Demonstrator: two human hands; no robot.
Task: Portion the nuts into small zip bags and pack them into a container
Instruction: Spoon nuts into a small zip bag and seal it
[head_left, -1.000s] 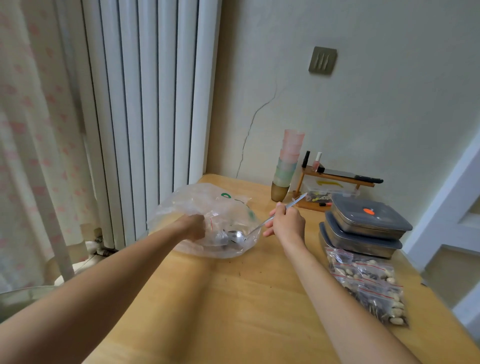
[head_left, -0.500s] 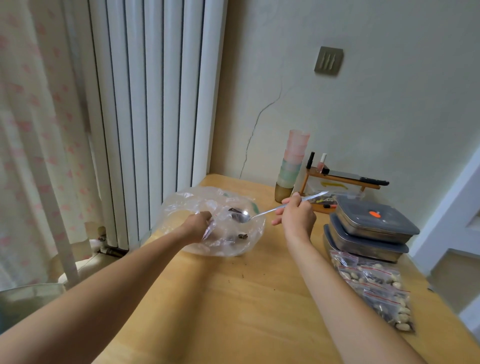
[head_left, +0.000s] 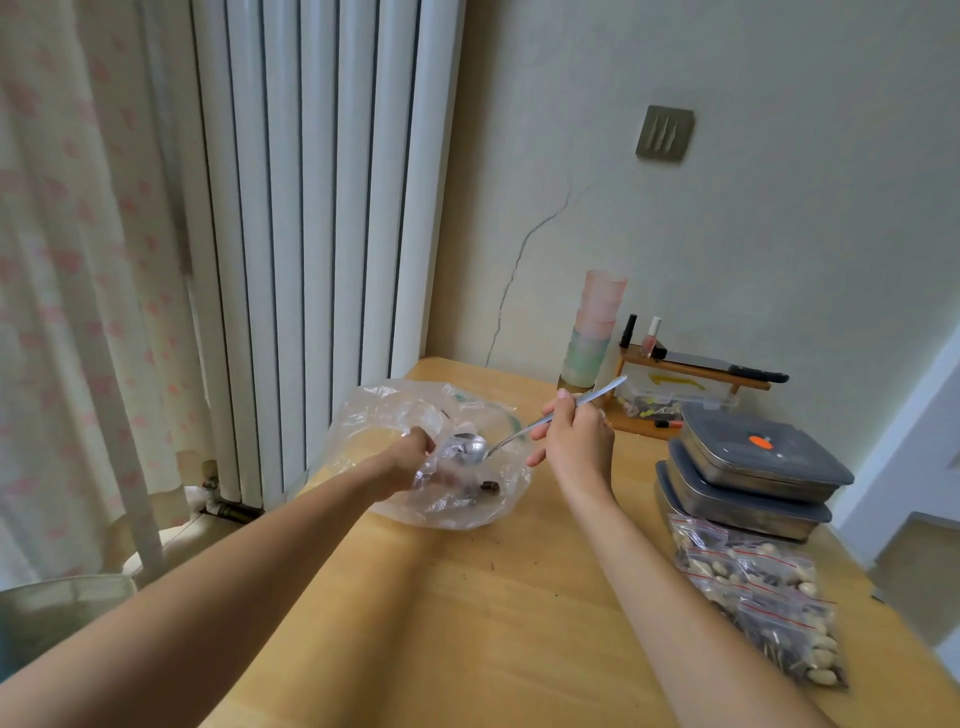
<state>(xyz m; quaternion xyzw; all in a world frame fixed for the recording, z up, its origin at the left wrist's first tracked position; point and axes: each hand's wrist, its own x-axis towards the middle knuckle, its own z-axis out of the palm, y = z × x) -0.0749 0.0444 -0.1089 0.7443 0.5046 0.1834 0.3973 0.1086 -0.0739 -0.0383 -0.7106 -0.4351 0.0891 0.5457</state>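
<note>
Head camera looks down on a wooden bench (head_left: 467, 623) that stands in the corner of a room. The left hand (head_left: 410, 460) reaches into a big clear plastic bag (head_left: 395, 415) lying at the far left of the bench; its grip is closed on a small clear bag, but the fingers are hidden by the crumpled plastic, so how they lie I cannot tell. The right hand (head_left: 574, 441) has its grip closed around the handle of a metal spoon (head_left: 511, 439), and the bowl of the spoon is at the left hand, inside the big bag. A few dark nuts (head_left: 488, 487) lie at the bottom of the big bag, near its front edge. On the right side of the bench lies a pile of filled zip bags (head_left: 758, 592) with red seal lines, holding pale and dark nuts. Just behind this pile two metal containers (head_left: 748, 473) with grey lids are stacked, the upper one with an orange mark. Further back stand a stack of pastel cups (head_left: 595, 332) and a small wooden shelf (head_left: 691, 371) carrying little bottles and a knife.
</note>
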